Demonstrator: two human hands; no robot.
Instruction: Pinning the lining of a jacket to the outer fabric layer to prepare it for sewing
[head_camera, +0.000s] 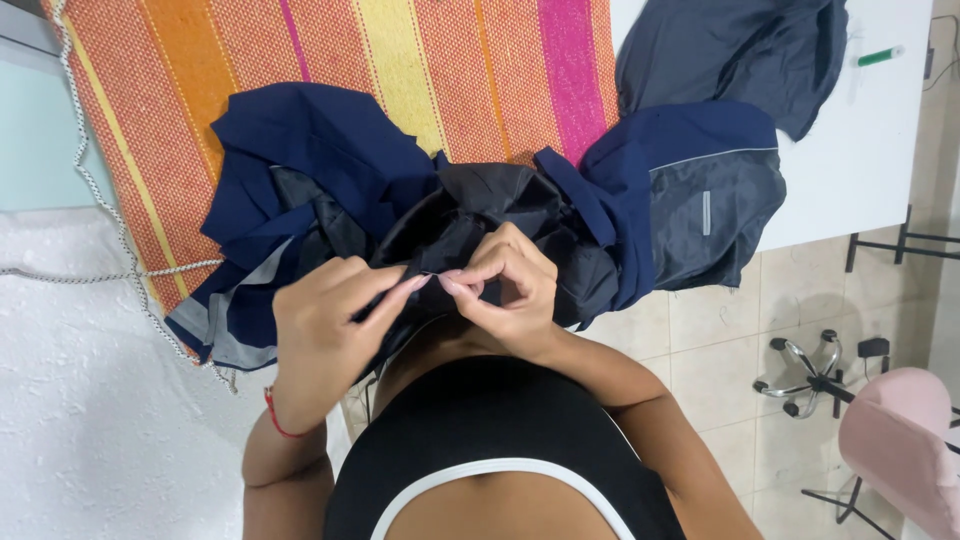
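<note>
A navy blue jacket with black lining lies bunched on a striped orange, yellow and pink cloth at the table's near edge. My left hand and my right hand meet at the middle of the lining's near edge. Both pinch the black fabric between thumb and fingertips, fingertips almost touching. A thin light thread seems to run between them, though it is too fine to be sure. A red cord circles my left wrist.
A second dark blue garment lies on the white table at the upper right, near a green marker. A white twisted cord runs along the left. A pink chair and chair base stand on the tiled floor.
</note>
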